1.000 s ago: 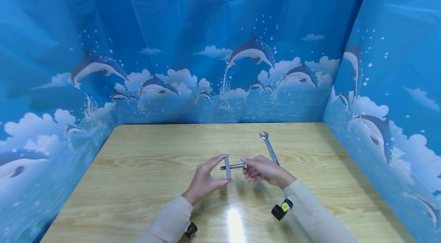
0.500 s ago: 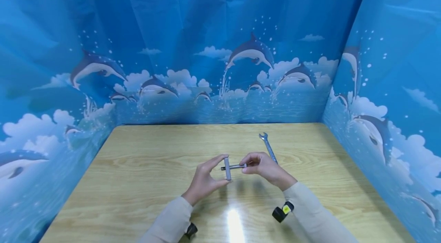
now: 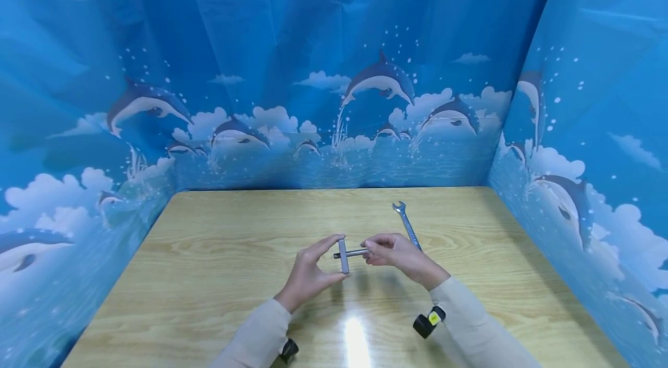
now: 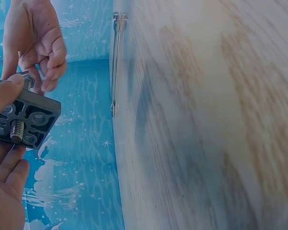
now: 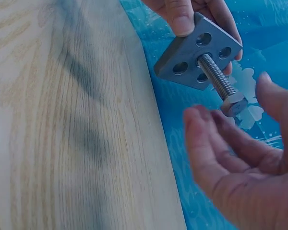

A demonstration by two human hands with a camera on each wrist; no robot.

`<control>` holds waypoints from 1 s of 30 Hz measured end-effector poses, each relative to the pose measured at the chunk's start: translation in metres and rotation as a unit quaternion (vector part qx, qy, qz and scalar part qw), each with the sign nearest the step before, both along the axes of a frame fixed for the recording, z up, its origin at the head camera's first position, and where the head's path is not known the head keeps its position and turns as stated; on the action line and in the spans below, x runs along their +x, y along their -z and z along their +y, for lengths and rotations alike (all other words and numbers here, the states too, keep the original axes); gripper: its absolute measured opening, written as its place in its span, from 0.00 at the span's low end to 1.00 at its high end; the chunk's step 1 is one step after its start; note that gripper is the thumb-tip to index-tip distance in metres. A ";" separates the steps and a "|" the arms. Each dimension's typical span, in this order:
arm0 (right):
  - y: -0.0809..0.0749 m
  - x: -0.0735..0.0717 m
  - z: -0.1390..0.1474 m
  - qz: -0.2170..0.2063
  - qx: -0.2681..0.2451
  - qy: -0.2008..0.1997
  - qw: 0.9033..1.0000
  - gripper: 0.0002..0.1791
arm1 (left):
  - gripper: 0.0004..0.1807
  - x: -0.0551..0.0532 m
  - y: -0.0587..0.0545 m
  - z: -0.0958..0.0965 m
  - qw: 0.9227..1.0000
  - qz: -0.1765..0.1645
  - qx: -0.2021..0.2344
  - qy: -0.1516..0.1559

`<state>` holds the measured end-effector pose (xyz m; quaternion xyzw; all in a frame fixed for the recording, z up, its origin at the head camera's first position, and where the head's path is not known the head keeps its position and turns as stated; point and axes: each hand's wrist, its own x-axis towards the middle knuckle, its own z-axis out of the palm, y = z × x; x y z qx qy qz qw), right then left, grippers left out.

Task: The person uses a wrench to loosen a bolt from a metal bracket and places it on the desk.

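Note:
My left hand (image 3: 308,275) grips a square grey metal plate (image 3: 343,256) by opposite edges, between thumb and fingers, above the table. A hex bolt (image 5: 216,75) runs through the plate's centre hole; several other holes surround it. The bolt's threaded end (image 4: 17,130) sticks out a little on the far side, while a long stretch of thread shows on the head side. Around the hex head (image 5: 234,104) my right hand (image 5: 245,163) hovers with loosely bent fingers, its thumb standing apart from the head in the right wrist view.
A combination wrench (image 3: 407,225) lies on the wooden table (image 3: 235,229), just beyond the right hand. Blue dolphin-print sheets (image 3: 292,66) close off the back and sides.
My right thumb and fingers have shifted about the bolt head, from a pinch half a second ago to a looser pose. The left hand and plate stay almost in place.

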<state>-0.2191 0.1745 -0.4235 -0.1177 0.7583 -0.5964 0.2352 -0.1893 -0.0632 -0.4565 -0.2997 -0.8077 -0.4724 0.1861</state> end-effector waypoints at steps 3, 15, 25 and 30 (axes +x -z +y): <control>0.002 -0.001 0.001 -0.043 -0.020 -0.011 0.999 0.35 | 0.42 0.000 0.001 0.000 1.000 0.012 -0.002 0.004; 0.005 -0.004 0.000 -0.120 -0.030 -0.024 0.992 0.28 | 0.43 0.000 0.002 0.000 1.000 0.026 -0.009 0.011; 0.004 -0.004 0.005 -0.027 -0.024 0.001 0.999 0.21 | 0.43 0.000 0.001 0.000 1.000 0.006 0.002 0.014; 0.005 -0.001 0.002 0.022 0.004 0.030 0.999 0.24 | 0.43 0.001 0.001 0.000 1.000 -0.003 0.010 0.017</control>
